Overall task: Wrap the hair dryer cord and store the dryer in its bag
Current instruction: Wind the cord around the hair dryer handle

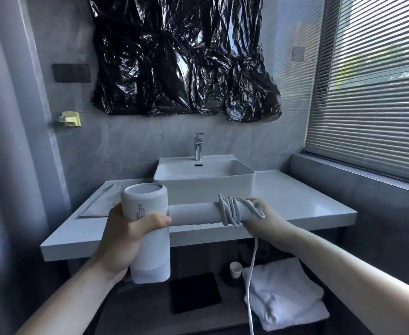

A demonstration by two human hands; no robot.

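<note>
A white hair dryer [145,206] is held in front of the counter, its barrel upright and its handle pointing right. My left hand [126,235] grips the barrel. Several turns of the white cord [230,211] lie around the far end of the handle. My right hand [259,218] holds that handle end and the cord there. The rest of the cord hangs down from my right hand toward the floor. A flat grey bag [102,201] lies on the counter's left part, behind the dryer.
A white counter [295,201] carries a square basin [203,175] with a chrome tap [198,146]. Below it are a folded white towel [283,293], a small cup [235,269] and a black mat [193,293]. Blinds cover the window at right; black plastic hangs on the wall.
</note>
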